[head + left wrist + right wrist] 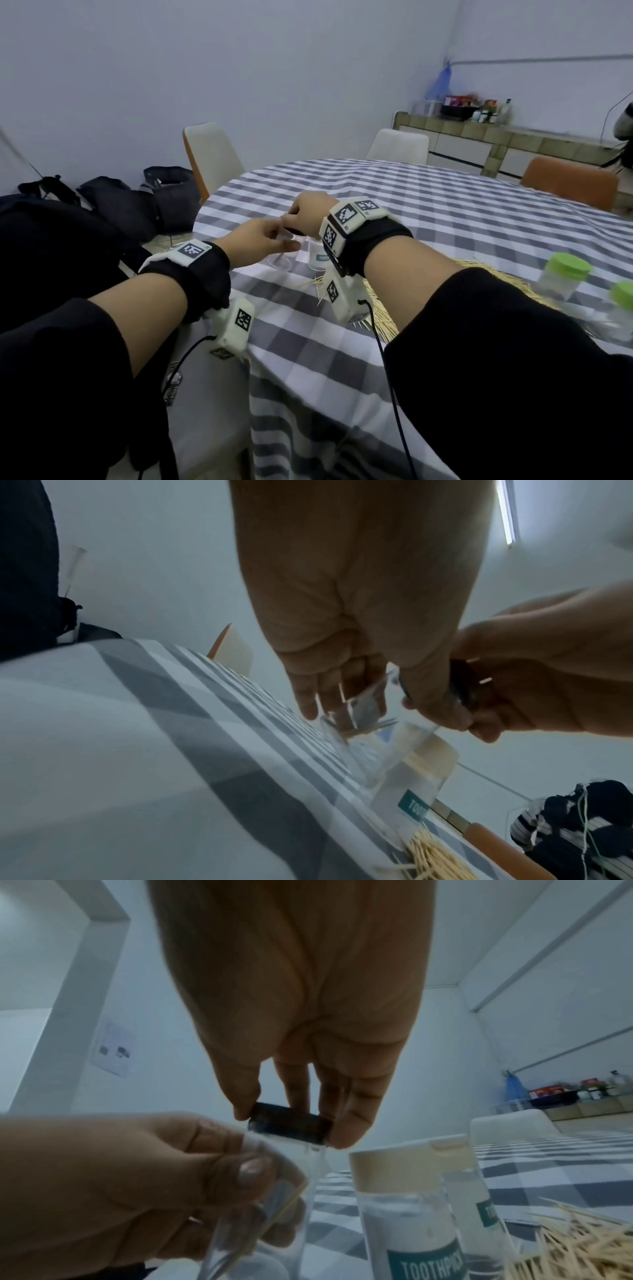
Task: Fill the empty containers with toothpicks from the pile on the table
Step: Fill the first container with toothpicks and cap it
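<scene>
My left hand grips a clear plastic container near the table's left edge; a few toothpicks lie inside it. At the container's mouth my right hand pinches a black cap between thumb and fingers. Whether the cap is fully seated I cannot tell. The toothpick pile lies on the checked tablecloth under my right forearm, which hides part of it. In the left wrist view the left hand wraps the container, with the cap to its right.
Two clear containers labelled TOOTHPICK, the nearer with a beige lid, stand just right of my hands. Two green-lidded jars stand at the far right beyond the pile. Chairs ring the round table; dark bags lie left.
</scene>
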